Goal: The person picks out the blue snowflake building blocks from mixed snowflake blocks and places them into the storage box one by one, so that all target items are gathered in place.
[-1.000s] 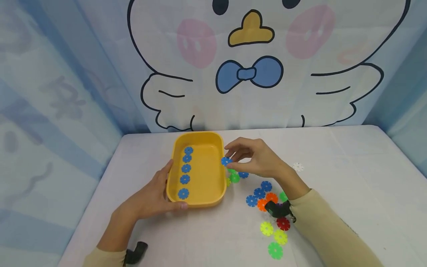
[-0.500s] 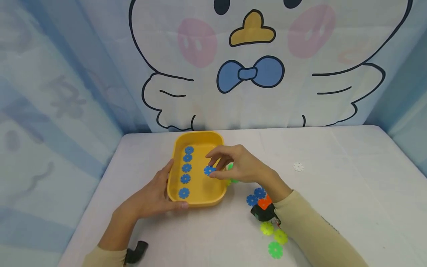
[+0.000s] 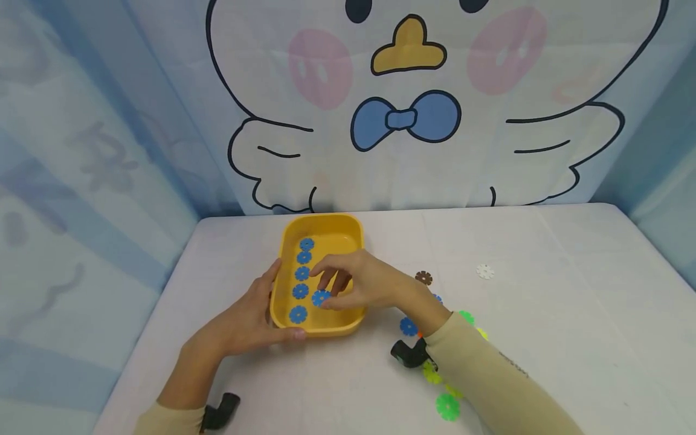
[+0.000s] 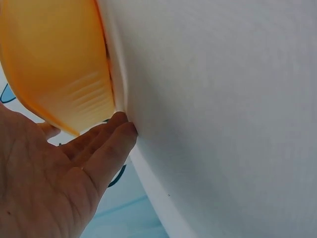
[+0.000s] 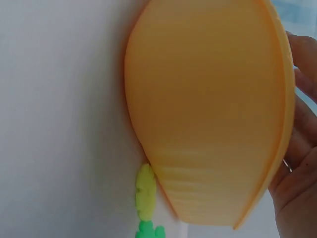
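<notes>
A yellow tray (image 3: pixel 333 331) stands on the white table. Along its left side runs a column of several blue notched plastic snowflake discs (image 3: pixel 301 291). My left hand (image 3: pixel 247 320) holds the tray at its near left corner, thumb on the front rim and fingers along the left wall. Inside the tray, my right hand (image 3: pixel 361 281) pinches another blue snowflake disc (image 3: pixel 321 298) between thumb and fingers, just right of the column. In the right wrist view the tray's outer wall (image 5: pixel 208 99) hides the fingertips. The left wrist view has the left fingers (image 4: pixel 106 153) beside the tray.
Loose snowflake discs lie right of the tray: a brown one (image 3: pixel 423 278), a white one (image 3: pixel 485 272), a blue one (image 3: pixel 408 327) and a green one (image 3: pixel 448 407). The right forearm covers some. A yellow disc (image 5: pixel 145 192) lies against the tray's right wall.
My right hand has carried the blue snowflake disc leftward over the tray's right rim and down beside the blue column. The left hand and tray stay in place.
</notes>
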A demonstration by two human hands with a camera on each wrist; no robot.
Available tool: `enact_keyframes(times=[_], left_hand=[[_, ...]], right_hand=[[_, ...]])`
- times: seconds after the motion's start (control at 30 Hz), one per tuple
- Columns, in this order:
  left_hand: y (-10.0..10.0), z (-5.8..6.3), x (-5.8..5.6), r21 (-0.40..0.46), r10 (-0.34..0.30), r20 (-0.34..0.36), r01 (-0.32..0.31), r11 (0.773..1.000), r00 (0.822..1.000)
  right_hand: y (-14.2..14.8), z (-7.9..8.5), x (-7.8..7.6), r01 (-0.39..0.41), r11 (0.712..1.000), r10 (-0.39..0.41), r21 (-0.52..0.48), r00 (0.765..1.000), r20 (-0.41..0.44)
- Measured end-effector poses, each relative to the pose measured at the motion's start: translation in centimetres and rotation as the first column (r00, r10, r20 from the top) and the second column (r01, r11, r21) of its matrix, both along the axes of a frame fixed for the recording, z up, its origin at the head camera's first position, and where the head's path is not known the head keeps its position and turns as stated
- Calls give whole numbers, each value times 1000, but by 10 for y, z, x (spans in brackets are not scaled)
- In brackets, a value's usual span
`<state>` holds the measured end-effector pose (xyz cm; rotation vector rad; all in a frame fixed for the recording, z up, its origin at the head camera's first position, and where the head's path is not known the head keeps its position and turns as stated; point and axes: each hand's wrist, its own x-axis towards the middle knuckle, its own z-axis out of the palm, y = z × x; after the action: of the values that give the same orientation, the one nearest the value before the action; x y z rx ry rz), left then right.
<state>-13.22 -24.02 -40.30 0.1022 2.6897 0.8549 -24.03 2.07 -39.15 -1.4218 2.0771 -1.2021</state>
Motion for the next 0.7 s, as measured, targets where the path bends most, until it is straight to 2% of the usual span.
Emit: enact_keyframes(times=[0.37, 0.53, 0.7], left_hand=[[-1, -3, -1, 15, -27, -43, 28, 999, 999], [-2, -2, 1, 16, -27, -38, 28, 999, 999], [-4, -1, 2, 19, -30, -38, 30, 999, 999]], right_hand=[[-14, -1, 3, 0, 981, 13, 196, 998, -65], [-19, 0, 4, 0, 971, 25, 238, 994, -103], [-29, -2, 5, 25, 949, 24, 314, 988, -150]])
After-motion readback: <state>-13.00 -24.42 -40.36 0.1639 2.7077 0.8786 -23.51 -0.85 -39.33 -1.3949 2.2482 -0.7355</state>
